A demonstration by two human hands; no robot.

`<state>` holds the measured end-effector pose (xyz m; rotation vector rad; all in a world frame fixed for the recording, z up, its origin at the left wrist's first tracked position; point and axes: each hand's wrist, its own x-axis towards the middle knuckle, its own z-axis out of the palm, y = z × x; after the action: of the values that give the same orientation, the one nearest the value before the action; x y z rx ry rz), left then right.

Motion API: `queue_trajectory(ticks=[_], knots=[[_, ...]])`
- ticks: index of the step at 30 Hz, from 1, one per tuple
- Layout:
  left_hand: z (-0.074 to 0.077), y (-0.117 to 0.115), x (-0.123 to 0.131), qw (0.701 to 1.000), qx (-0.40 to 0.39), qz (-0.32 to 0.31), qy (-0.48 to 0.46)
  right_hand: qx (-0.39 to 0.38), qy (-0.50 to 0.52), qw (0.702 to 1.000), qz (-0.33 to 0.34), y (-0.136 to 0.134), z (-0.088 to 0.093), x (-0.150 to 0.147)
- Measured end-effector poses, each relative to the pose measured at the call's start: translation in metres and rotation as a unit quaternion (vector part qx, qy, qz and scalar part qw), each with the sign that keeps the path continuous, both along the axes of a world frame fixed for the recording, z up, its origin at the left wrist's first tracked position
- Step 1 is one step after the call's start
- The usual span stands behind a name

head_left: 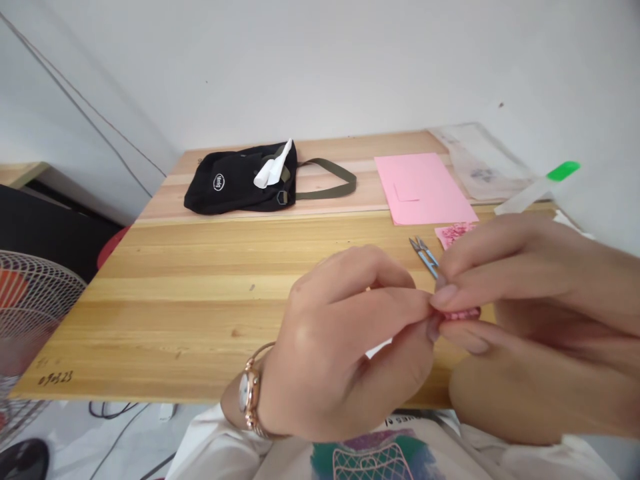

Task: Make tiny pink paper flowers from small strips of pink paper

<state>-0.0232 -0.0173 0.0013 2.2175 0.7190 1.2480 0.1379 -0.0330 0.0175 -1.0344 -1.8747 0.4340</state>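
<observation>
My right hand (545, 293) pinches a small pink beaded piece (463, 313) between thumb and finger. The fingertips of my left hand (345, 347) are pressed together at the piece's left end, touching the right hand's fingertips. Whatever the left fingers grip is hidden. Both hands are held above the front right of the table. Just beyond them lie thread snips (424, 255) with blue handles, partly covered by my right hand. A pink patch with a heap of pink beads (456, 232) also shows behind that hand.
Pink sheets (425, 187) lie at the back right of the wooden table (190, 293), beside a clear plastic bag (485, 163) and a green-tipped white strip (540, 187). A black bag (235, 180) with white tissue (274, 170) rests at the back. A fan (40, 300) stands left.
</observation>
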Motion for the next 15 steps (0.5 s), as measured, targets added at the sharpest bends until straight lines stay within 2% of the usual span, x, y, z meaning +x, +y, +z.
queue_trajectory(ticks=[5, 15], knots=[[0.002, 0.0, 0.0, 1.0, 0.009, 0.004, 0.02, -0.001, 0.013, 1.0, -0.016, 0.001, 0.002, -0.004], [0.003, 0.002, 0.0, 0.999, 0.019, 0.007, 0.03, -0.027, 0.056, 0.998, 0.001, 0.005, 0.012, -0.008]])
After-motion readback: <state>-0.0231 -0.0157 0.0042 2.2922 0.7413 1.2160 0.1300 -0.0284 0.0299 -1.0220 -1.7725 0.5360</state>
